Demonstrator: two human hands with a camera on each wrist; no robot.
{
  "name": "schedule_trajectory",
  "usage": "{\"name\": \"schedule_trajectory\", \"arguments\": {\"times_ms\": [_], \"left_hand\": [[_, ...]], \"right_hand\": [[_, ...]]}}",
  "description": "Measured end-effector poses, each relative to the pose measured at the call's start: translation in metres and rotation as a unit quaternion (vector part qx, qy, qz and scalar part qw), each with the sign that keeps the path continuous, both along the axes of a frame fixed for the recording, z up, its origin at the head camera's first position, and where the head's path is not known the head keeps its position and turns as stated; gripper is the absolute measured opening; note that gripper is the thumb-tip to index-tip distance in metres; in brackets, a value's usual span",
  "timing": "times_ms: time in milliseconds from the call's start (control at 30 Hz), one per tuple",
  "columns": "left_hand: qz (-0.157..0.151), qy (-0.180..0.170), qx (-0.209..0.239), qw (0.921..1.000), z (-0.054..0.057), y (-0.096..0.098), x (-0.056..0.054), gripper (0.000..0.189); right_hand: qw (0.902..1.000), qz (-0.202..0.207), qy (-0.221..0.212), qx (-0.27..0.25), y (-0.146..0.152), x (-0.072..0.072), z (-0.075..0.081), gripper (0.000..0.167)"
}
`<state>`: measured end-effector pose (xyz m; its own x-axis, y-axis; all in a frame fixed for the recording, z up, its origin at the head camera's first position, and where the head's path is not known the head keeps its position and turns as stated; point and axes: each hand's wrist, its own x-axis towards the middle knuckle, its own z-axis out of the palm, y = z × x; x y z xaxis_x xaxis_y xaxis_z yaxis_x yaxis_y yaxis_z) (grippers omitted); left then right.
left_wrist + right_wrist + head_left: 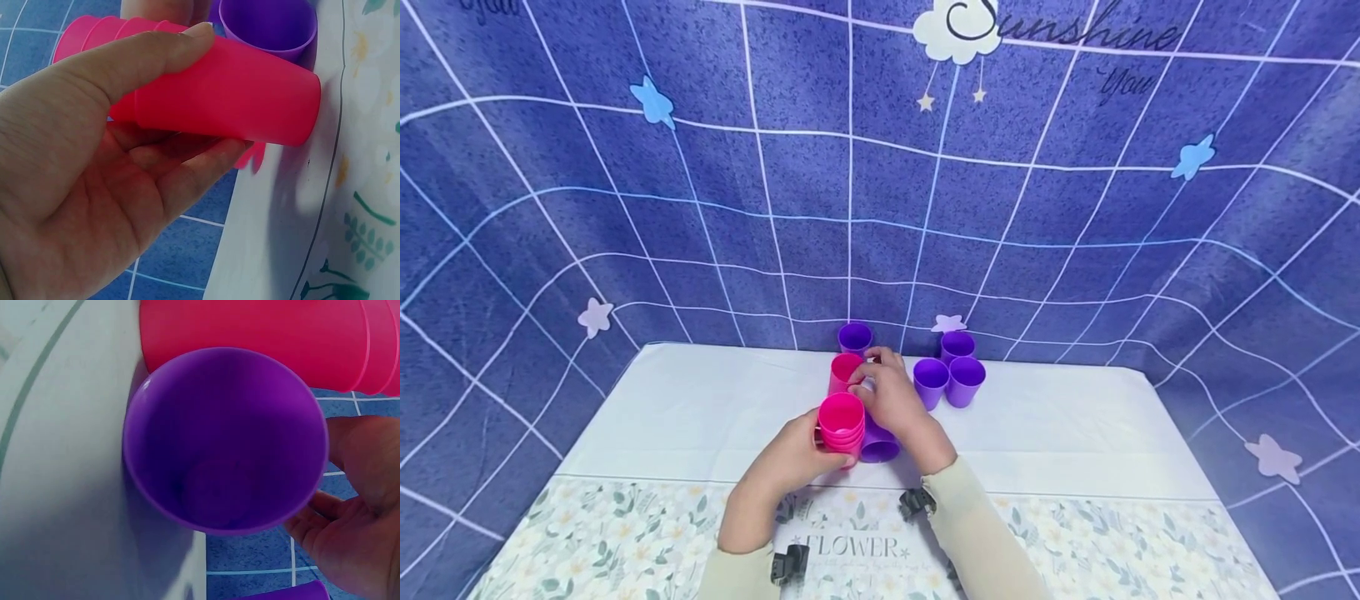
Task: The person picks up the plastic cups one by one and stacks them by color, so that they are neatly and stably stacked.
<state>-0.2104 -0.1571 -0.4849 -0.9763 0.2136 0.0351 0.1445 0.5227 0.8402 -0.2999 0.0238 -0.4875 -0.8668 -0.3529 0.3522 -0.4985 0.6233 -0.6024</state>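
Observation:
A stack of several nested pink cups [841, 414] is gripped in my left hand [793, 454], thumb on the near side. The left wrist view shows the stack [231, 87] along the thumb, fingers under it. Just behind stands another pink cup [844, 367]; my right hand [891, 396] pinches it near the rim. A purple cup [880, 451] lies on its side between my hands, mouth facing me. In the right wrist view this purple cup [225, 440] hides the fingertips of the right hand [359, 487].
One purple cup [855, 336] stands at the table's back edge, behind the pink one. To the right, three upright purple cups [964, 383] stand close together. A blue gridded cloth [820, 167] hangs behind the white table [1060, 433], whose front has a floral cover [647, 533].

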Motion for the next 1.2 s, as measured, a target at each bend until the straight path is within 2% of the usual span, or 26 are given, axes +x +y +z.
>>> {"name": "schedule_trajectory", "arguments": {"times_ms": [167, 333, 467, 567, 767, 867, 1033, 1200], "left_hand": [[0.003, -0.003, 0.004, 1.0000, 0.001, 0.000, 0.001, 0.062], [0.003, -0.001, 0.000, 1.0000, 0.000, 0.000, 0.001, 0.061], [0.002, 0.000, -0.002, 1.0000, 0.000, 0.000, 0.001, 0.062], [0.004, -0.003, -0.001, 1.0000, 0.000, 0.000, 0.001, 0.062], [0.007, -0.007, 0.001, 0.9999, 0.000, 0.001, 0.000, 0.062], [0.008, -0.008, 0.001, 0.9999, 0.000, 0.001, 0.000, 0.062], [0.007, -0.008, 0.000, 0.9999, 0.000, 0.001, 0.001, 0.062], [0.006, -0.008, 0.003, 0.9999, 0.001, 0.001, 0.001, 0.062]], "right_hand": [[0.9980, -0.006, -0.021, -0.060, 0.004, 0.003, 0.008, 0.004], [0.9946, -0.017, -0.011, -0.101, 0.009, 0.005, 0.017, 0.007], [0.9903, -0.027, -0.012, -0.135, 0.012, 0.007, 0.023, 0.016], [0.9875, -0.029, -0.007, -0.155, 0.013, 0.008, 0.026, 0.033], [0.9865, -0.021, -0.009, -0.162, 0.016, 0.008, 0.029, 0.088], [0.9872, -0.020, -0.019, -0.157, 0.016, 0.008, 0.030, 0.100], [0.9879, -0.037, -0.023, -0.149, 0.015, 0.010, 0.031, 0.100], [0.9867, -0.046, -0.012, -0.156, 0.015, 0.013, 0.034, 0.085]]}}
